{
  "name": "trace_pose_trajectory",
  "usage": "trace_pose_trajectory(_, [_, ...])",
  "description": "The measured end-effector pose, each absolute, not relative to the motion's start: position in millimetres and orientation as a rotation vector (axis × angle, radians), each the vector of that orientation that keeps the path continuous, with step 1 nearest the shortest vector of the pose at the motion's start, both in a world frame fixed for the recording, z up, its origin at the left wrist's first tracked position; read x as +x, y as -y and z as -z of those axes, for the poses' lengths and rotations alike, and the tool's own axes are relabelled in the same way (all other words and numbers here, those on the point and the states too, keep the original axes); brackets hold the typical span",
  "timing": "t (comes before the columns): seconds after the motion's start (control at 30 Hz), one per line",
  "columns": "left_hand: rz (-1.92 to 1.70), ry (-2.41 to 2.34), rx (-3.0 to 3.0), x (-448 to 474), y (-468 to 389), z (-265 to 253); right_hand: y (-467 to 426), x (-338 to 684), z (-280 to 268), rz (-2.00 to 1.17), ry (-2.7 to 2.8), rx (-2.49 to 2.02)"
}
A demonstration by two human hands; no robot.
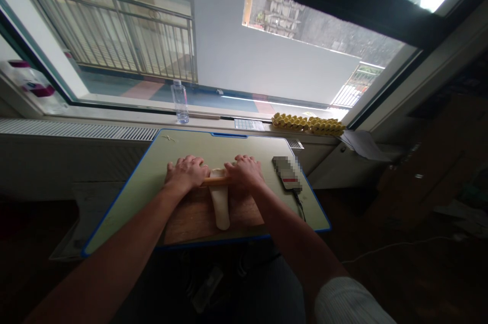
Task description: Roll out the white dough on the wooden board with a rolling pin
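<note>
A thin wooden rolling pin [216,181] lies crosswise over a long, flat strip of pale dough [220,209]. My left hand [186,170] is curled over the pin's left end, and my right hand [244,171] over its right end. Both palms cover the pin's ends, so only its middle shows. The dough stretches from just beyond the pin down toward me, its near end rounded. Beneath it is a brown wooden board [183,220], placed at the near side of a pale green table with a blue edge [148,156].
A phone [286,172] with a cable lies on the table's right side. On the windowsill stand a clear bottle [180,103], a bottle with a purple label [36,88] at far left, and yellow egg trays [307,124]. A radiator [80,129] runs below the window.
</note>
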State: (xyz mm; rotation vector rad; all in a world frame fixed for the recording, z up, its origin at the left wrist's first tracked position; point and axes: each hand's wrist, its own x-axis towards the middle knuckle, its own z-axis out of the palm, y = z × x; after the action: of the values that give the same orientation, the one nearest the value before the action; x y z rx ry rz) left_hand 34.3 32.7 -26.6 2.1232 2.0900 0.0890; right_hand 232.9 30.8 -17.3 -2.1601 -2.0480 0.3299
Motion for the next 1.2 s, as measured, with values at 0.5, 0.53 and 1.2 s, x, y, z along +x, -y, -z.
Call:
trace_pose_trajectory(0.5, [-0.067, -2.084, 2.109, 33.6, -49.9, 26.7, -51.1, 233.8, 22.0, -0.347, 2.019, -2.156])
trace_pose_trajectory(0.53, [-0.082, -2.086, 2.111, 33.4, -51.2, 27.2, -52.7, 233.8, 22.4, -0.34, 2.016, -2.151])
trace_pose_trajectory(1.2, [-0.236, -2.186, 2.124, 33.4, -90.5, 32.6, -100.0, 232.3, 31.1, -0.257, 2.052, -2.134])
